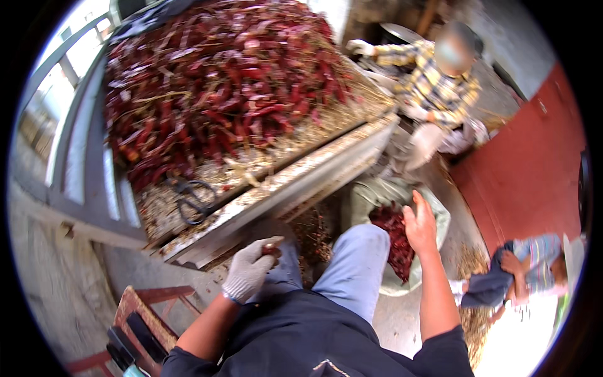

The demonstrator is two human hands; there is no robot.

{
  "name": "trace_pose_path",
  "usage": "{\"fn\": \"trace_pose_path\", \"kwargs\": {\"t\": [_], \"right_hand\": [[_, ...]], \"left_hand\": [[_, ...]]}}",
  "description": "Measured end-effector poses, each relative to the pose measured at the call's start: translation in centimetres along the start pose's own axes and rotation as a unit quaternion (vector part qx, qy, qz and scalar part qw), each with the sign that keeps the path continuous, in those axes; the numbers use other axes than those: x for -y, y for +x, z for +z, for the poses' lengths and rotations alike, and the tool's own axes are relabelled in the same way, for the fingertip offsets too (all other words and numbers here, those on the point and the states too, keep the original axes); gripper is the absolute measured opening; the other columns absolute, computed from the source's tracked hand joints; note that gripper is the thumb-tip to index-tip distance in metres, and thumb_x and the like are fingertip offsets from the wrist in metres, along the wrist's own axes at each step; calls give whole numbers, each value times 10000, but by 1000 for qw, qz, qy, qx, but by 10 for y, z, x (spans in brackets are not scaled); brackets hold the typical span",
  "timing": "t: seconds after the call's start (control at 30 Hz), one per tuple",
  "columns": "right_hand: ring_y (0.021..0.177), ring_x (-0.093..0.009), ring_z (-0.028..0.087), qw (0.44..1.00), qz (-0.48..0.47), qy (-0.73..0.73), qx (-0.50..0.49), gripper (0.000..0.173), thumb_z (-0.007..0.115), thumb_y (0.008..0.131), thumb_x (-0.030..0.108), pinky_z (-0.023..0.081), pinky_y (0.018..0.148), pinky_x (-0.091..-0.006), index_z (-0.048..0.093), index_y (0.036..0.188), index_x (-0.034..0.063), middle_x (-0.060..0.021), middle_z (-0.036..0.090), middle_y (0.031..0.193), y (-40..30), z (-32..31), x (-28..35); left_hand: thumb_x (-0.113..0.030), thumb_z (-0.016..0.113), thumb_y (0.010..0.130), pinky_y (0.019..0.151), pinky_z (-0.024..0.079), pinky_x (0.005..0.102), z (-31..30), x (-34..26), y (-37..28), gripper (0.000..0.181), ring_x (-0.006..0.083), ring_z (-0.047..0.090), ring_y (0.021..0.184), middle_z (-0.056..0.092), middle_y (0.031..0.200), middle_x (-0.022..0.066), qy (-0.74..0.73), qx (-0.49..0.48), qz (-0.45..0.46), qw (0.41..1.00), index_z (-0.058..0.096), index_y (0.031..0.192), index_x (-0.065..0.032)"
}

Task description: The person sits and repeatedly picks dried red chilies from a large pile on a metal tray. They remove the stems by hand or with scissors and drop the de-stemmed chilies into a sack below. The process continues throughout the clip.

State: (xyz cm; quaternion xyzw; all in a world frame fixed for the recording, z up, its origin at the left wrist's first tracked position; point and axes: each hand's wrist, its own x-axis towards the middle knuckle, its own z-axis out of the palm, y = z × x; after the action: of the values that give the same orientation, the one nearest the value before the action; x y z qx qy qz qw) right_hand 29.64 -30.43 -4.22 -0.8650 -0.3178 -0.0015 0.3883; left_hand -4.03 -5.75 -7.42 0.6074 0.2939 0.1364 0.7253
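My left hand, in a pale knit glove, is closed around a small dark red thing, probably a dried chili, above my left thigh. My bare right hand is raised with its fingers apart and nothing in it. It is over a pale woven sack that stands open beside my right knee, with dark red dried chilies inside. A big heap of dried red chilies with stalks covers the table before me. Black-handled scissors lie at the table's near left corner.
The table's edge is strewn with plant bits. A person in a checked shirt sits at its far right, wearing pale gloves. Another person sits at the right, near a red door. A worn wooden chair stands at the lower left.
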Motion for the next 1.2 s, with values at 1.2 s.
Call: {"fn": "trace_pose_path", "kwargs": {"t": [1.2], "right_hand": [[932, -112, 586, 802, -74, 226, 548, 425, 740, 885, 83, 512, 853, -300, 606, 1269, -37, -31, 660, 1016, -33, 168, 229]], "left_hand": [[-148, 498, 1123, 733, 530, 265, -86, -8, -77, 294, 109, 623, 788, 693, 933, 36, -140, -168, 48, 975, 668, 1300, 14]]}}
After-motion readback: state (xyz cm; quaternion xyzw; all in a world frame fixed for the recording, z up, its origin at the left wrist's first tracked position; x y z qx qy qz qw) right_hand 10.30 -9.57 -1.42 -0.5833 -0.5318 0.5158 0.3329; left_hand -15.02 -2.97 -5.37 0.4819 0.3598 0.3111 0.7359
